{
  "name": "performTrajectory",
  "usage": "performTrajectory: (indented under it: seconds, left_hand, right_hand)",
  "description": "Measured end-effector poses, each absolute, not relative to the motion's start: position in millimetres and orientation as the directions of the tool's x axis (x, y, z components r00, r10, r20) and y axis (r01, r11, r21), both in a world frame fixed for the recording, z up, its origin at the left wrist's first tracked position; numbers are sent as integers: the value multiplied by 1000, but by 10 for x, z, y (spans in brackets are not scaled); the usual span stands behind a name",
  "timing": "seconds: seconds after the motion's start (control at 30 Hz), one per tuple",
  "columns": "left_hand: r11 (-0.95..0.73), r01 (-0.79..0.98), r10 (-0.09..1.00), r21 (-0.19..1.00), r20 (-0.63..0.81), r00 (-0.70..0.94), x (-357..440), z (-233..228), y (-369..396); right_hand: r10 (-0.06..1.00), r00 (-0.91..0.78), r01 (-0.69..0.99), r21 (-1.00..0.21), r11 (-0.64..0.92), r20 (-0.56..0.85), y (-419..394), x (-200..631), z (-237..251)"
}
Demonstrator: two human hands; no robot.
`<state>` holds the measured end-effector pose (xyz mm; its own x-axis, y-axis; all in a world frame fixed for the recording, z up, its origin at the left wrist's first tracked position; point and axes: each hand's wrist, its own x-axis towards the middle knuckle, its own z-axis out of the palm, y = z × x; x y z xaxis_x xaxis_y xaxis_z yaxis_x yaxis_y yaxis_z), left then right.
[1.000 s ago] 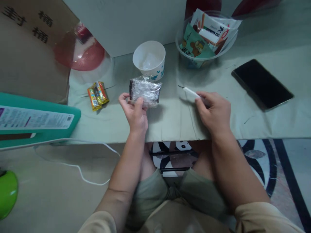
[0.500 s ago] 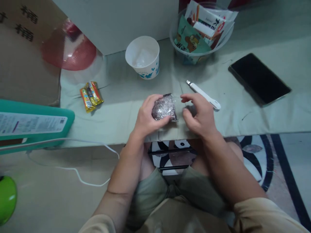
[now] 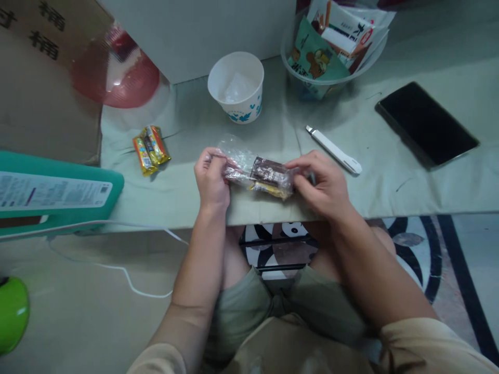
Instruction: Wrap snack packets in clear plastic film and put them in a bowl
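Between my hands is a small dark brown packet [image 3: 272,172] with a yellow lower edge, in crinkled clear plastic wrap [image 3: 238,156]. My left hand [image 3: 212,176] is closed, pinching the loose wrap that stretches out to the packet's left. At the other end, the thumb and fingers of my right hand [image 3: 322,182] grip the packet's right side. A white utility knife [image 3: 334,150] with a short bit of blade out lies just beyond my right hand. What the packet contains cannot be made out.
Yellow-and-red snack packets [image 3: 152,149] lie to the left, near a green container [image 3: 113,189]. Behind stand a paper cup [image 3: 237,88] with clear plastic inside and a clear tub [image 3: 331,81] of snack bags. A phone [image 3: 427,124] rests at right. A white cable [image 3: 128,280] hangs below the table edge.
My left hand has moved left, drawing the clear wrap out from the packet. My right hand, earlier apart from it, now holds its right end. The yellow edge has come into view.
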<state>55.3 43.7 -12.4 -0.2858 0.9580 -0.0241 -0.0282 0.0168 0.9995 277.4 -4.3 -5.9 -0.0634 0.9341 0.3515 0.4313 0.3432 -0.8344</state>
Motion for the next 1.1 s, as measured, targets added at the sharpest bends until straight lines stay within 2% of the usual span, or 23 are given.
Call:
performTrajectory:
  seconds: [0.1, 0.17, 0.27, 0.33, 0.4, 0.47, 0.53, 0.63, 0.7, 0.8, 0.87, 0.97, 1.03, 1.1]
  left_hand:
    - [9, 67, 930, 998, 17, -368, 392, -201, 486]
    - [-9, 153, 897, 988, 76, -436, 285, -241, 504]
    - [-141, 344, 873, 929, 280, -399, 187, -268, 507]
    - [-240, 476, 888, 846, 389, -245, 181, -275, 501]
    - [-287, 572, 901, 769, 420, -112, 207, -278, 494]
    - [-294, 624, 902, 724, 426, -70, 233, -271, 480]
    - [-316, 642, 884, 699, 463, -68, 239, -236, 452]
    - [-395, 669, 828, 630, 560, -39, 226, -123, 360]
    - [-484, 675, 763, 557, 646, 14, 229, -35, 274]
    - [-670, 587, 630, 454, 766, 126, 253, 58, 151]
    - [-711, 532, 628, 460, 755, 186, 255, 89, 91]
    - [-661, 510, 733, 551, 619, 281, 222, 113, 43]
    - [-609, 471, 791, 638, 531, 303, 195, 116, 43]
    - [-491, 473, 862, 732, 487, 142, 172, 98, 75]
  right_hand:
    - [910, 157, 517, -817, 256, 385, 15, 2916, -96]
    - [851, 309, 604, -779, 168, 423, 45, 3018, -123]
    - [760, 391, 672, -725, 149, 519, 39, 3070, -100]
    - [769, 306, 673, -699, 244, 562, 20, 3015, -66]
    - [828, 152, 679, -666, 309, 540, 16, 2922, -61]
    - [893, 38, 719, -633, 287, 448, 32, 2841, -99]
    - [938, -9, 760, -607, 232, 348, 47, 2802, -145]
    - [954, -37, 775, -594, 215, 297, 25, 2811, -119]
    - [941, -59, 767, -588, 257, 333, -20, 2824, -26]
    - [908, -150, 718, -588, 372, 392, -91, 2813, 117]
    - [871, -282, 623, -614, 484, 402, -128, 2797, 157]
    - [839, -445, 520, -672, 527, 314, -169, 2785, 142]
    - [865, -459, 587, -662, 466, 202, -186, 2785, 123]
    - [904, -414, 706, -587, 395, 111, -194, 2780, 114]
